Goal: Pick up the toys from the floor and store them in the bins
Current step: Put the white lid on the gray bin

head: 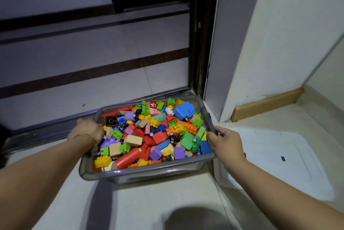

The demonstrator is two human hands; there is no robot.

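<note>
Both arms reach forward. The left hand [87, 133] curls its grip closed over the grey bin [149, 171] rim. The right hand [226, 141] pinches the opposite rim, with toy blocks [154, 133] heaped between the grips.

The floor [149, 209] is pale tile, crossed beyond the doorway by dark stripes [93, 70] and split at the doorway by a metal door track [55, 129]. A flat white lid [279, 157] lies on the tile by the wall, just beside a grey see-through bin [149, 171] heaped with coloured blocks [154, 134]. Whether the bin's base rests on the floor cannot be told.
</note>
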